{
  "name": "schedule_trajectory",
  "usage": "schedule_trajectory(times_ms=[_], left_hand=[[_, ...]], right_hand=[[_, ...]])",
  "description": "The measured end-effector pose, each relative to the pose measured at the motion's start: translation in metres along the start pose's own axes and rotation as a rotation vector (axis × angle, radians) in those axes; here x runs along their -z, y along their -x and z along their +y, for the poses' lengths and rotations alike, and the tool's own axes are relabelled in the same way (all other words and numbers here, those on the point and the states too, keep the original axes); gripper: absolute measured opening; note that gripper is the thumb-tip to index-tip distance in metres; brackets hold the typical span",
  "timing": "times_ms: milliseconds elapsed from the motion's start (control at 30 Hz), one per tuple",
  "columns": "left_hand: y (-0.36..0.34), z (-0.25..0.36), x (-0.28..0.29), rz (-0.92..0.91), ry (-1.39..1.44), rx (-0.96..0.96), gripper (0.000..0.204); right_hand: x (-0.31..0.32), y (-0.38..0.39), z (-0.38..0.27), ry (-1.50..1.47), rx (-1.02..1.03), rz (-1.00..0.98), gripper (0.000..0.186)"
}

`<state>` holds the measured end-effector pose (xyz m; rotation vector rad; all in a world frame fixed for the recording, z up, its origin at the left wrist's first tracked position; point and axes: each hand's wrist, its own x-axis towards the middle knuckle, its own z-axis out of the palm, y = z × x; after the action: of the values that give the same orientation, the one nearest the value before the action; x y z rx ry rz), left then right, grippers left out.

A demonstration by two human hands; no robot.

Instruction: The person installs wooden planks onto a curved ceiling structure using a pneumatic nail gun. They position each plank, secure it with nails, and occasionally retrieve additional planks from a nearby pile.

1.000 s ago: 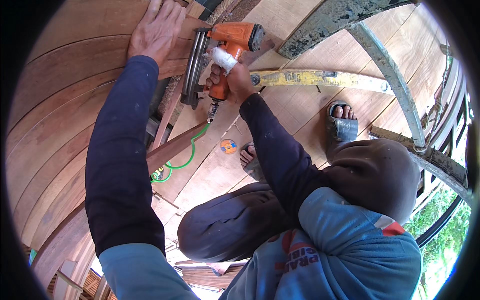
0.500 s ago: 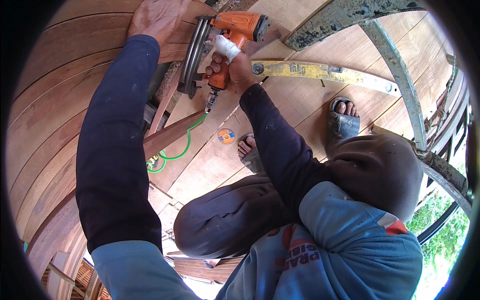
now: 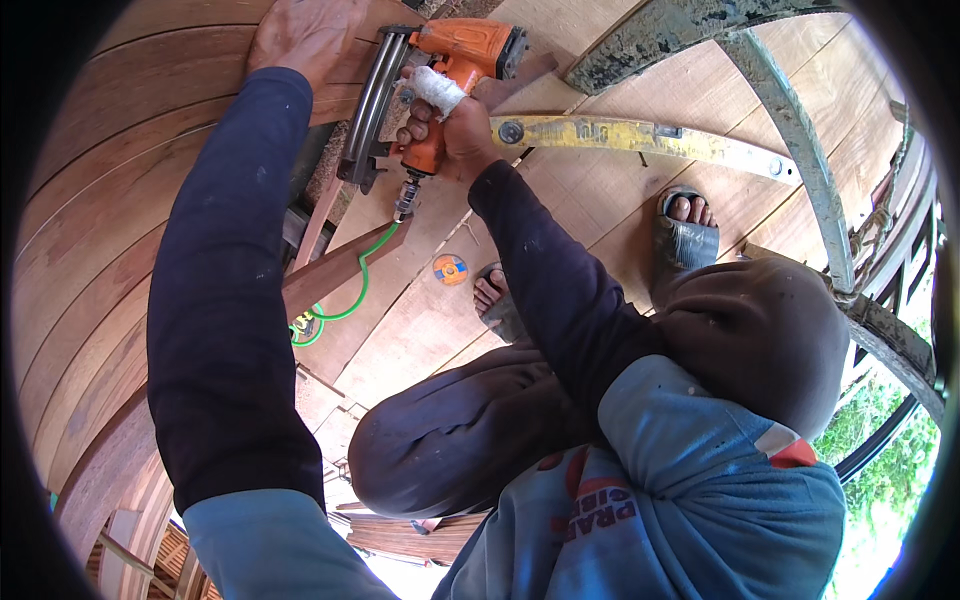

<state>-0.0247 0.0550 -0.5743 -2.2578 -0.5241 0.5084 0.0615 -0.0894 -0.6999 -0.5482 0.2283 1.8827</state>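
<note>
My left hand (image 3: 298, 40) lies flat on the reddish wooden planks (image 3: 130, 80) at the top left, its fingertips partly beyond the upper edge. My right hand (image 3: 450, 125) grips an orange pneumatic nail gun (image 3: 465, 45), with white wrapping on a digit. The gun's long silver magazine (image 3: 375, 100) lies beside the planks. A green coiled hose (image 3: 360, 285) runs down from its fitting, over a dark board (image 3: 340, 270). Just right of my right hand, a yellow spirit level (image 3: 600, 135) lies on the board floor.
Grey stained curved braces (image 3: 800, 140) arch at the right, with rope and railings behind. An orange disc (image 3: 450, 268) sits on the floor near my sandalled feet (image 3: 686, 235). Loose boards lie at the lower left; greenery shows beyond the right edge.
Compared with a second ago, my left hand and the nail gun in my right hand sit higher in the picture and slightly leftward. My left fingers are now more cropped by the edge.
</note>
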Motion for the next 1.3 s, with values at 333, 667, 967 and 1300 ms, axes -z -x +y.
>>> schedule_trajectory(times_ms=[333, 667, 967, 1300], left_hand=[[-0.004, -0.001, -0.002, 0.137, -0.080, -0.006, 0.023], [-0.001, 0.001, -0.013, 0.112, -0.084, 0.030, 0.018], [0.001, 0.000, -0.002, 0.169, 0.005, -0.003, 0.019], [-0.001, -0.001, -0.029, 0.187, 0.038, 0.009, 0.022]], right_hand=[[0.002, -0.001, -0.006, -0.005, 0.013, -0.017, 0.026], [0.007, -0.008, 0.000, -0.012, 0.042, -0.020, 0.025], [0.000, -0.002, -0.007, 0.067, 0.003, 0.024, 0.024], [0.016, 0.030, -0.016, -0.014, 0.032, 0.002, 0.017]])
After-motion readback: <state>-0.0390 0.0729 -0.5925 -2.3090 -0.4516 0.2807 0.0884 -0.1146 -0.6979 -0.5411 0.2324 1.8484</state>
